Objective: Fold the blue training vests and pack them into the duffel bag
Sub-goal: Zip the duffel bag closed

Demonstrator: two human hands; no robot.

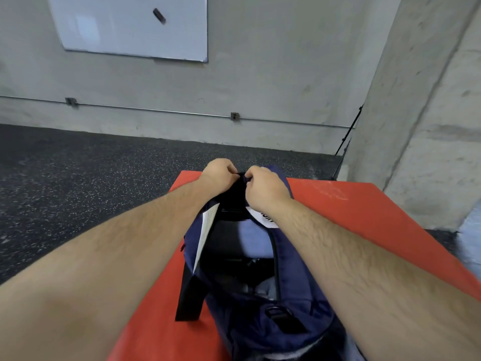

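Note:
A navy duffel bag (pixel 291 321) lies lengthwise on a red mat (pixel 364 204), its top zip open. Inside the opening a folded light blue vest (pixel 253 239) shows against the dark lining. My left hand (pixel 217 173) and my right hand (pixel 265 185) meet at the bag's far end, fingers curled and pinching the black fabric (pixel 240 183) there, close together. A white paper tag (pixel 207 233) hangs at the opening's left edge, and a white label (pixel 263 217) shows under my right wrist.
A black strap (pixel 190 295) of the bag lies across the mat on the left. Dark speckled rubber floor (pixel 78 178) surrounds the mat. A concrete wall with a whiteboard (pixel 130 27) stands ahead and a concrete pillar (pixel 429 126) at the right.

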